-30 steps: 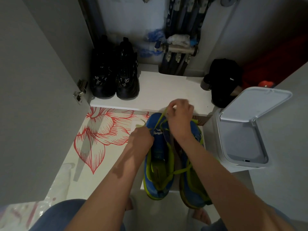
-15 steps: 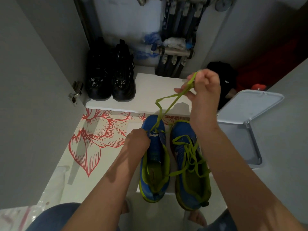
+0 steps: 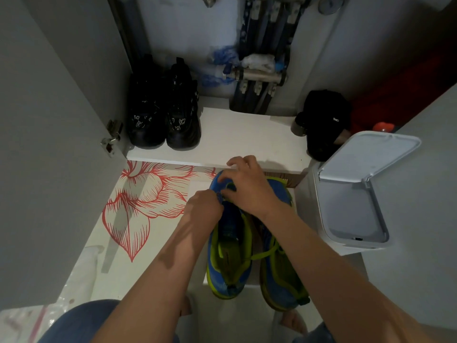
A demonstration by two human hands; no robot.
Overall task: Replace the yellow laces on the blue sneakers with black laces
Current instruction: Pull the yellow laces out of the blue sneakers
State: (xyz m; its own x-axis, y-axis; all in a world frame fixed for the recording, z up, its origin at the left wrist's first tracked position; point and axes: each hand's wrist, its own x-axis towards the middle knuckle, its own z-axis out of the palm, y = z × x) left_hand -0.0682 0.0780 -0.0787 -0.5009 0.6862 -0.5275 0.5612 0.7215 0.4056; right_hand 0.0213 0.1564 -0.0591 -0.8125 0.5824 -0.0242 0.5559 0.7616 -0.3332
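Observation:
Two blue sneakers with lime-green lining stand side by side on the floor, toes pointing away from me. My left hand (image 3: 204, 206) grips the left sneaker (image 3: 228, 256) at its left side near the front eyelets. My right hand (image 3: 247, 188) lies over that sneaker's toe end with its fingers curled down at the lacing; what it pinches is hidden. A loose yellow lace (image 3: 265, 253) runs from the left sneaker across to the right sneaker (image 3: 282, 273). No black laces are in view.
A white shelf (image 3: 237, 137) ahead carries a pair of black shoes (image 3: 164, 115) and a black cap (image 3: 324, 125). A white bin with its lid raised (image 3: 353, 199) stands to the right. A grey cabinet door (image 3: 37, 144) is on the left, and a red flower pattern (image 3: 141, 201) marks the floor.
My right hand, raised high half a second ago pulling a length of yellow lace out, has dropped back onto the front of the left sneaker. My left hand has stayed on the shoe.

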